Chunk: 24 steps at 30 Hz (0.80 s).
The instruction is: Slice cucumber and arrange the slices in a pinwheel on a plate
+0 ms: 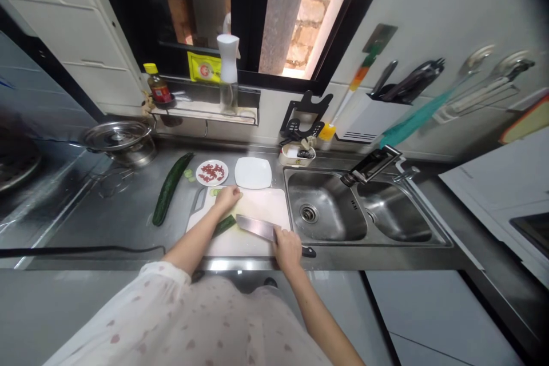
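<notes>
Slicing seems in hand: the right hand point(288, 249) wraps a broad steel knife point(257, 227); the left hand point(228, 200) is bunched — cannot tell what it holds. The dark-green cucumber piece point(225, 225) lies centre-frame on the white rectangular board point(271, 206); another cut would need it steadied.

A sink point(328, 197) and chopping board point(277, 203) show a kitchen.

The cucumber point(172, 189) and cut piece point(225, 224) are dark green, the slices point(215, 192) paler, the board point(268, 206) white and the knife point(257, 226) silver-bladed. Bits point(212, 172) show reddish against a white dish point(199, 174); the plate point(253, 172) is plain white. The shirt point(214, 320) is white dotted with dusty pink, the packet point(205, 67) yellow, the tap point(364, 171) black.
</notes>
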Each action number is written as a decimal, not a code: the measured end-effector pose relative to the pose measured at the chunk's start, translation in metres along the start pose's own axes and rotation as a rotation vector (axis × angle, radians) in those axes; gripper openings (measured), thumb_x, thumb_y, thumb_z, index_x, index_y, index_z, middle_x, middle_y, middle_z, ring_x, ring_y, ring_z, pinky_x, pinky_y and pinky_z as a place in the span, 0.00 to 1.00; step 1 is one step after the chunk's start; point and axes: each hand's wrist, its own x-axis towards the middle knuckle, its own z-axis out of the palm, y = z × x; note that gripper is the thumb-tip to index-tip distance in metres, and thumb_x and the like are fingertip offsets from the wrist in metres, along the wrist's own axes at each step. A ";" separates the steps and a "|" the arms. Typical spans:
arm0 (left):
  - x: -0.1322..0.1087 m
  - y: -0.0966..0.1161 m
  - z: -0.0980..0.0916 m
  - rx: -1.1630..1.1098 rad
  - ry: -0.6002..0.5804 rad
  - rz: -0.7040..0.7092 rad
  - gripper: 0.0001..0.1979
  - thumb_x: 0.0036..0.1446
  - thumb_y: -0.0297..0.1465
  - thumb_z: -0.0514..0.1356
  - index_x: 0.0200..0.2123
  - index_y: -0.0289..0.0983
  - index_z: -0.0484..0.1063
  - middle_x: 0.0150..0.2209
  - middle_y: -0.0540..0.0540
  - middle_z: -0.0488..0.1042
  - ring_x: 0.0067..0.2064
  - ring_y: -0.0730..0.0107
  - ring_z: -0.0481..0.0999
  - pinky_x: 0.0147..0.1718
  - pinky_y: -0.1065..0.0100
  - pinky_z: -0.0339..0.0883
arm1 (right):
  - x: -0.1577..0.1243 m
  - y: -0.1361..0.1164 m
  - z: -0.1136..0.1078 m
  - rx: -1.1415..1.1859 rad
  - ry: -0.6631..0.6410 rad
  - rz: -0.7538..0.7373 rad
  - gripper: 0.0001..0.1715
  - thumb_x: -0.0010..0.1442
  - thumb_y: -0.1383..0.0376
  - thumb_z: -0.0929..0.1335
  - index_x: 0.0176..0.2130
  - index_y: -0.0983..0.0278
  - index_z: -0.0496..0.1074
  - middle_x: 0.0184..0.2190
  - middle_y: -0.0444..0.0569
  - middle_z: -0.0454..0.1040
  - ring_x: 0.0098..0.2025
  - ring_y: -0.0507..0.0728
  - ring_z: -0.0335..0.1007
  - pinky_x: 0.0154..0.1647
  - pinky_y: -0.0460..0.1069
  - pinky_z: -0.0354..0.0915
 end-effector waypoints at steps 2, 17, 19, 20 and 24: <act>0.004 0.000 -0.001 0.063 -0.008 0.010 0.08 0.56 0.33 0.57 0.34 0.37 0.75 0.35 0.44 0.78 0.36 0.65 0.74 0.32 0.70 0.60 | 0.001 0.001 0.001 0.007 0.005 0.003 0.19 0.59 0.67 0.66 0.51 0.63 0.69 0.36 0.50 0.74 0.41 0.58 0.66 0.40 0.50 0.50; 0.008 -0.002 0.000 0.240 -0.021 0.070 0.11 0.59 0.33 0.54 0.37 0.37 0.77 0.41 0.41 0.76 0.44 0.61 0.73 0.38 0.68 0.62 | 0.004 0.003 0.001 0.020 -0.019 0.009 0.18 0.58 0.67 0.66 0.50 0.61 0.69 0.35 0.49 0.74 0.41 0.57 0.66 0.41 0.49 0.51; 0.005 -0.003 -0.002 0.186 0.000 0.045 0.11 0.58 0.33 0.55 0.37 0.37 0.77 0.42 0.40 0.76 0.45 0.60 0.73 0.40 0.68 0.62 | 0.004 0.002 -0.001 0.031 -0.032 0.012 0.19 0.59 0.67 0.65 0.50 0.61 0.69 0.36 0.50 0.74 0.42 0.57 0.67 0.41 0.49 0.52; 0.003 -0.003 -0.004 0.150 0.022 0.028 0.11 0.58 0.33 0.55 0.38 0.37 0.77 0.42 0.41 0.76 0.45 0.60 0.73 0.41 0.67 0.63 | 0.004 0.001 -0.003 0.040 -0.039 0.014 0.19 0.59 0.67 0.65 0.51 0.61 0.69 0.37 0.50 0.74 0.42 0.57 0.67 0.42 0.49 0.52; -0.018 -0.009 -0.015 -0.005 0.073 -0.007 0.11 0.57 0.32 0.56 0.39 0.37 0.77 0.41 0.42 0.77 0.43 0.62 0.73 0.43 0.67 0.63 | 0.005 0.002 -0.006 0.097 -0.073 0.044 0.22 0.59 0.68 0.65 0.53 0.62 0.70 0.41 0.51 0.76 0.45 0.57 0.68 0.44 0.49 0.54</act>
